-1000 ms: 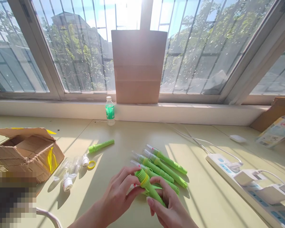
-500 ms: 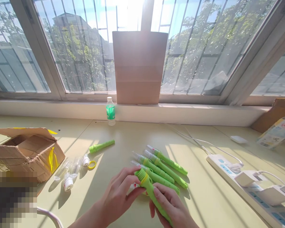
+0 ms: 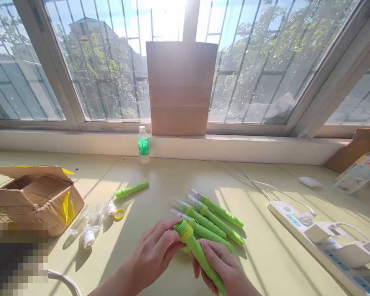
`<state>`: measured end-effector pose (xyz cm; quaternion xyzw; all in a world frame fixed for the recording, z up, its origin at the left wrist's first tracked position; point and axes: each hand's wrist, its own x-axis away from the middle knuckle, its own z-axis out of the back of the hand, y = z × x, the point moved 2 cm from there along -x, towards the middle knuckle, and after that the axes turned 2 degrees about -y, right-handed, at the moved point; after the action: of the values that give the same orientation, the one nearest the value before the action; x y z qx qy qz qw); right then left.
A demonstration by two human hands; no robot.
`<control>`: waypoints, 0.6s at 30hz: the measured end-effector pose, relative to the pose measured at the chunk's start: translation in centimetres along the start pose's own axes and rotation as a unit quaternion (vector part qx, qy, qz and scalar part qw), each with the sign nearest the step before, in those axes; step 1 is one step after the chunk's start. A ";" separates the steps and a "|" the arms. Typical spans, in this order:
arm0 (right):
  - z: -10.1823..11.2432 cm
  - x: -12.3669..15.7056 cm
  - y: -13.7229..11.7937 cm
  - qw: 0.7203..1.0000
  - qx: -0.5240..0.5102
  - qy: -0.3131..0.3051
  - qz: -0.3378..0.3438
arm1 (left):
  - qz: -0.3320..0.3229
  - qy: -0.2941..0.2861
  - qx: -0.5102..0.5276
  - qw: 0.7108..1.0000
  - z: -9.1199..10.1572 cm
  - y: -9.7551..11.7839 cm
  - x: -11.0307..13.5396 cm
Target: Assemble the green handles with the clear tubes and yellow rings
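Observation:
My right hand (image 3: 220, 263) is wrapped round a light green plastic tube (image 3: 200, 255). The tube is tilted, its threaded end with a yellow ring pointing up and left. My left hand (image 3: 157, 248) has its fingers closed at that threaded end; its thumb is mostly hidden behind the tube. Just beyond my hands lie several green sticks (image 3: 217, 220) with clear pointed tips, side by side. Another loose green threaded tube (image 3: 132, 190) lies farther back, to the left.
At left, an open cardboard box (image 3: 40, 197) stands near clear plastic covers (image 3: 97, 217), white caps (image 3: 89, 238) and a yellow ring (image 3: 119, 213). A green-labelled bottle (image 3: 143, 146) stands by the sill. A white power strip (image 3: 299, 230) with plugs and cables lies right.
The tube has shifted slightly down and right with my right hand. My left fingers have drawn closer together, and a white-and-red piece beneath them has gone out of sight.

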<state>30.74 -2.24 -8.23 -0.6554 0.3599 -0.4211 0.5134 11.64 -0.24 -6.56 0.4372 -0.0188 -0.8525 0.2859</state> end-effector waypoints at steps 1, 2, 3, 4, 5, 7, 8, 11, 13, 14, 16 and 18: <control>0.0 0.1 0.1 1.000 -0.009 0.004 -0.029 | 0.000 -0.001 -0.001 1.000 0.0 0.0 0.0; 0.0 0.2 0.3 0.998 -0.021 0.007 -0.057 | 0.001 -0.003 0.000 1.000 -0.1 0.1 0.0; -0.1 0.3 0.3 0.997 -0.030 0.005 -0.078 | 0.004 -0.006 -0.001 1.000 -0.1 0.1 -0.1; -0.2 0.3 0.4 0.996 -0.033 -0.001 -0.088 | 0.008 -0.006 -0.004 1.000 -0.1 0.1 -0.2; -0.3 0.3 0.3 0.996 -0.030 -0.008 -0.088 | 0.013 -0.007 -0.011 1.000 -0.1 0.1 -0.3; -0.6 0.2 0.2 0.997 -0.011 -0.012 -0.072 | 0.024 -0.004 -0.038 0.999 0.1 0.0 -0.7; -0.7 0.2 0.2 0.998 -0.002 -0.010 -0.062 | 0.029 0.001 -0.056 0.998 0.2 -0.1 -0.8; -0.8 0.0 0.2 0.999 0.015 -0.009 -0.036 | 0.048 0.011 -0.091 0.995 1.0 -0.9 -1.2; -0.9 -0.1 0.3 0.999 0.018 -0.019 -0.026 | 0.073 0.006 -0.100 0.992 1.7 -1.9 -1.3; -0.9 -0.1 0.4 0.999 0.017 -0.022 -0.023 | 0.085 0.007 -0.110 0.990 2.0 -2.5 -1.2; -0.8 -0.1 0.6 0.999 0.015 -0.029 -0.020 | 0.126 -0.011 -0.154 0.980 2.6 -3.8 -1.1; -0.8 -0.2 0.7 0.999 0.012 -0.034 -0.017 | 0.168 -0.054 -0.220 0.959 3.1 -5.3 -0.9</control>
<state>29.93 -2.54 -8.90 -0.6693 0.3259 -0.4116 0.5258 7.22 3.95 -5.46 0.3071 0.0807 -0.7979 0.5123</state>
